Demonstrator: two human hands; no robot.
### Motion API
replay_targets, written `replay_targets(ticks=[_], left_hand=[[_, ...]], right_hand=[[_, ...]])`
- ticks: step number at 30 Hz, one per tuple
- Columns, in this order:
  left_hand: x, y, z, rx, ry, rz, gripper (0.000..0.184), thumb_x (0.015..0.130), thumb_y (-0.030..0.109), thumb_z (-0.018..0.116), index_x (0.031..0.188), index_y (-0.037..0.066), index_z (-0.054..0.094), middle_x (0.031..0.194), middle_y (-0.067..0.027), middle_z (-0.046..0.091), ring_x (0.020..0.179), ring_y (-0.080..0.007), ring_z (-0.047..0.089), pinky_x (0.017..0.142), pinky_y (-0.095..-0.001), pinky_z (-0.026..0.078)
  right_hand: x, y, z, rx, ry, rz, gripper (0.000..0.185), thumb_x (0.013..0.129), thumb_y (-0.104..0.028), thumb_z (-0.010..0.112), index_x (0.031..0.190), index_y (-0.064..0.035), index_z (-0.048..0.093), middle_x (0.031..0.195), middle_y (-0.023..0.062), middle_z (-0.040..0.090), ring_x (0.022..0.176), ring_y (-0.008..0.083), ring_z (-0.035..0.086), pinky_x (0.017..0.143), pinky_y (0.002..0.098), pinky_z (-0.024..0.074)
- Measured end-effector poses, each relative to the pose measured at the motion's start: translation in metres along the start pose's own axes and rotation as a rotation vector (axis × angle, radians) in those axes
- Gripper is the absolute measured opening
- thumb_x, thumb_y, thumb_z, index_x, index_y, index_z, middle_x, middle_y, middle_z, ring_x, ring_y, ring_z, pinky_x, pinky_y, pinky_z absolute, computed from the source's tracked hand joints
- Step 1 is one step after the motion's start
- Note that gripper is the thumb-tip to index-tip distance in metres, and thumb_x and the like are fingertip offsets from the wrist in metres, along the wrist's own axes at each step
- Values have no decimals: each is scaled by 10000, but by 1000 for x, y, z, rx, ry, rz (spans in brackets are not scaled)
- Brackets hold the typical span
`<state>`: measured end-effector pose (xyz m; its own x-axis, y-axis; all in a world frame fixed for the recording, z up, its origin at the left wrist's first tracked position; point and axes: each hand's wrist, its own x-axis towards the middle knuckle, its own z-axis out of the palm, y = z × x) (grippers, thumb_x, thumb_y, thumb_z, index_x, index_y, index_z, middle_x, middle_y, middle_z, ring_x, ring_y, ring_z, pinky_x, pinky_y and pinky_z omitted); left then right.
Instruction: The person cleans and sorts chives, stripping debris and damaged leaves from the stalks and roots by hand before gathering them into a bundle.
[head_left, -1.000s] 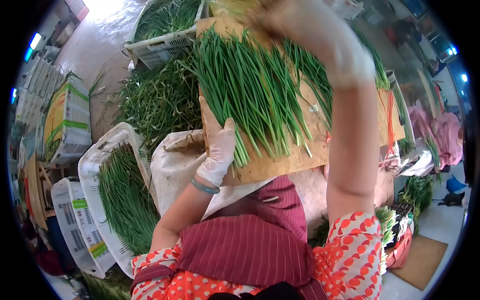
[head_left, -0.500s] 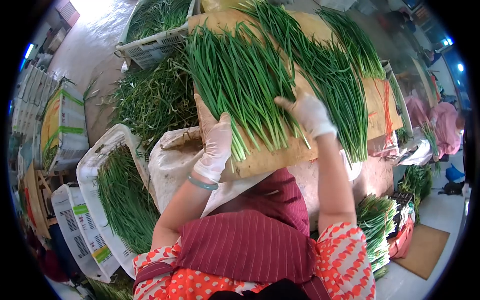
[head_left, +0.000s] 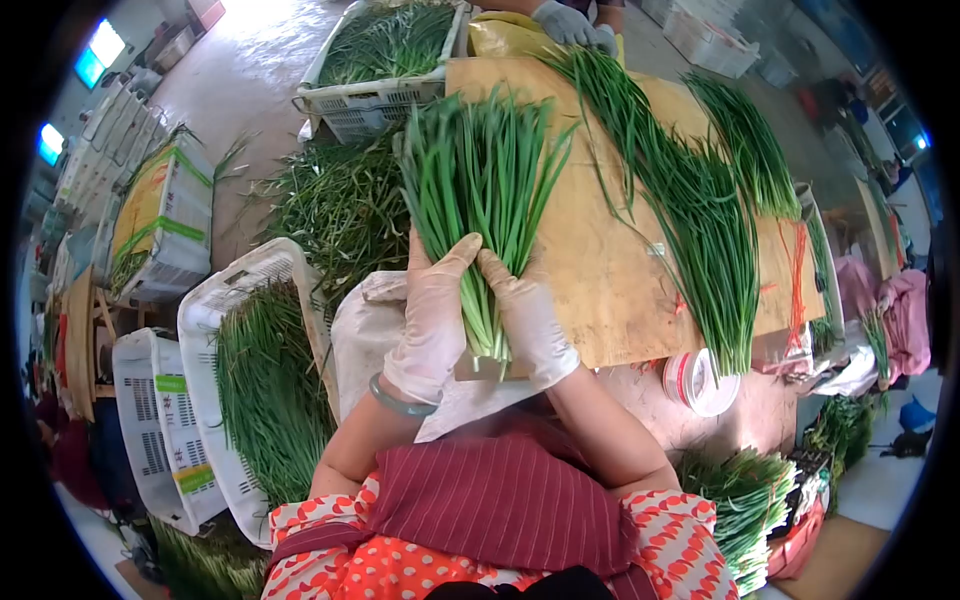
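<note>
stalk bundle (head_left: 487, 205) gripped between left hand (head_left: 432, 310) and right hand (head_left: 530, 310), fingers (head_left: 460, 252) closed on lower stems (head_left: 480, 315), leaves (head_left: 490, 140) fanning above

Pink cloth (head_left: 906, 318) above a blue object (head_left: 914, 414), far right; white crate (head_left: 708, 46), upper right

Green bunch (head_left: 483, 185) (pale-stemmed), gathered between both hands (head_left: 528, 312).

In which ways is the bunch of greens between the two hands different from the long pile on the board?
The bunch is held by the left hand and right hand, while the long pile lies on the board.
The bunch is gathered compactly; the long pile stretches out further.
Both have green leaves and paler stem ends pointing toward the person's side.
</note>
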<state>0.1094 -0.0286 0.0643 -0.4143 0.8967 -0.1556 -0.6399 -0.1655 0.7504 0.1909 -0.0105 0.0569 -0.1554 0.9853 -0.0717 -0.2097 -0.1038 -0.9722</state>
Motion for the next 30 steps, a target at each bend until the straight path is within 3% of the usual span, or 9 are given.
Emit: replay_targets(ticks=[3, 5, 12, 15, 19, 23, 25, 27, 30], left_hand=[[20, -6, -13, 76, 192, 3, 335, 847, 28, 562, 1173, 22, 487, 1029, -86, 595, 896, -199, 595, 807, -307, 486], [26, 0, -10, 0, 170, 13, 325, 852, 28, 551, 1171, 23, 488, 1037, -88, 592, 905, -203, 594, 817, -314, 487], [-3, -2, 13, -111, 61, 84, 387, 868, 7, 507, 1246, 64, 444, 1120, -77, 555, 1012, -198, 546, 882, -322, 460], [-4, -24, 17, -43, 86, -35, 395, 868, 1, 499, 1251, 74, 435, 1104, -74, 554, 999, -204, 550, 876, -321, 461], [5, -51, 7, -32, 50, -159, 400, 859, 3, 509, 1243, 77, 425, 1127, -83, 547, 981, -218, 561, 859, -337, 473], [-2, -51, 8, 65, -46, -221, 361, 846, -9, 512, 1198, 66, 479, 1093, -89, 578, 977, -219, 567, 868, -339, 466], [2, -60, 2, 135, -43, -147, 364, 834, -26, 517, 1187, 61, 493, 1070, -80, 592, 958, -204, 568, 854, -326, 464], [7, -59, -9, 287, -103, -125, 365, 824, -41, 525, 1176, 52, 501, 1068, -69, 596, 928, -189, 566, 833, -312, 463], [11, -52, -18, 314, -75, -219, 364, 804, -42, 546, 1155, 50, 517, 966, -44, 600, 823, -157, 553, 761, -285, 464]], right_hand=[[17, 14, 3, -89, -28, -41, 425, 868, -125, 589, 1231, 29, 428, 1081, 138, 594, 929, 190, 577, 814, 288, 466], [31, 4, 9, -120, -89, 236, 407, 874, -145, 594, 1212, 35, 455, 1056, 148, 607, 917, 184, 580, 811, 286, 465], [9, -16, -5, -72, -75, -17, 485, 847, -140, 619, 1247, 36, 411, 1088, 165, 598, 952, 226, 585, 819, 311, 470], [18, -10, -38, -308, -124, 16, 484, 869, -173, 603, 1246, 50, 400, 1078, 136, 592, 937, 175, 570, 819, 282, 464], [20, 1, -66, -184, -139, 168, 528, 862, -232, 632, 1248, 44, 402, 1060, 116, 597, 922, 164, 571, 799, 276, 469], [8, -34, -88, -381, -212, 184, 580, 841, -285, 650, 1258, 39, 410, 1074, 154, 612, 944, 224, 597, 818, 311, 468], [14, -8, -123, -508, -203, 101, 536, 842, -308, 652, 1211, 37, 472, 1073, 120, 595, 943, 161, 566, 822, 265, 452], [9, 3, -147, -944, -79, -253, 517, 842, -283, 646, 1209, 45, 486, 1079, 145, 589, 940, 174, 575, 811, 270, 455], [-19, -13, -165, -959, -16, -193, 444, 821, -279, 637, 1161, -10, 543, 1118, 166, 583, 963, 254, 585, 834, 328, 458]])
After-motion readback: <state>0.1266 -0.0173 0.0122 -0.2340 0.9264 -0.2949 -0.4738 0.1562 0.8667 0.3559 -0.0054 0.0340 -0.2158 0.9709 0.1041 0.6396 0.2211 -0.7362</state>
